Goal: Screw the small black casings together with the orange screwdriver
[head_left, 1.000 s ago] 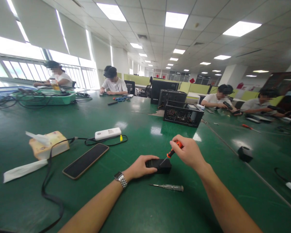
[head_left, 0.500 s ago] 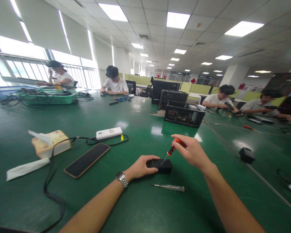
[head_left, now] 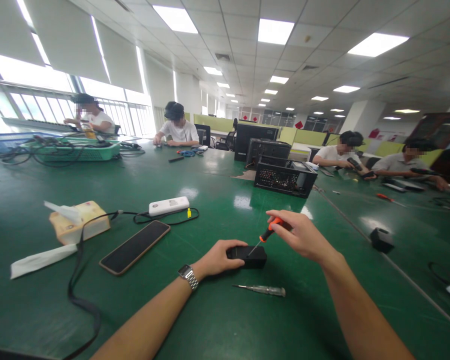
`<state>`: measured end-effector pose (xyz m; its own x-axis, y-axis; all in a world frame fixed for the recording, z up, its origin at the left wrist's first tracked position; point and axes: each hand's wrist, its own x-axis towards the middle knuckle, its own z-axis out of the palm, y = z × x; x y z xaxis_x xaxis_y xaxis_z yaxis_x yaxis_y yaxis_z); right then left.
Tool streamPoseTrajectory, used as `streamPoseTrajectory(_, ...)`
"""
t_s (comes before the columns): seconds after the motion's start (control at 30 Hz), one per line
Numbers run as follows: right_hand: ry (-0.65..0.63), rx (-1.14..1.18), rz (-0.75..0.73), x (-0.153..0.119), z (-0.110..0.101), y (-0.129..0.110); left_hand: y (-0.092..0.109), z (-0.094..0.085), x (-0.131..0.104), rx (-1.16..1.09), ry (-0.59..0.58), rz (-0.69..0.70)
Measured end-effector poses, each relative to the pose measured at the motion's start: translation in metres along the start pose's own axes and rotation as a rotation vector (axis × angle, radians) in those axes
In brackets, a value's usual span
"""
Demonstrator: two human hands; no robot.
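- Head view: the oblong black box (head_left: 258,259) lies on the green tabletop (head_left: 153,322), the centre of my clock; twelve points away from me.
- My left hand (head_left: 217,257) comes in from nine, half closed over that end of the box, its digits gripping the far and near sides. A metal-banded wristwatch (head_left: 188,276) is on that wrist.
- My right hand (head_left: 302,234), toward two, has its fingers curled round the handle of the orange-and-black screwdriver (head_left: 269,233). The shaft slants down toward seven, its tip at the top of the box.
- The clear-handled screwdriver (head_left: 267,290) lies at six, near the box, touching neither hand.
- Well apart, the smartphone (head_left: 135,247) lies at nine, the white device (head_left: 168,206) at ten.
- The open computer case (head_left: 283,177) stands at one, farther off.
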<state>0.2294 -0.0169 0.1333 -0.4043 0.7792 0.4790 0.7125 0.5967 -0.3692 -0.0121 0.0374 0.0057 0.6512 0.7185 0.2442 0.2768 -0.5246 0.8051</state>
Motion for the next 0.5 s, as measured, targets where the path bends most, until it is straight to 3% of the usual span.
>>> streamPoseTrajectory(0.3, -0.008, -0.016, 0.005, -0.002, -0.003, 0.004, 0.0, 0.0, 0.0, 0.013, -0.001, -0.011)
streamPoseTrajectory(0.5, 0.115, -0.09, -0.022, -0.002, 0.013, -0.009, 0.0, 0.0, 0.0, 0.02, -0.002, 0.008)
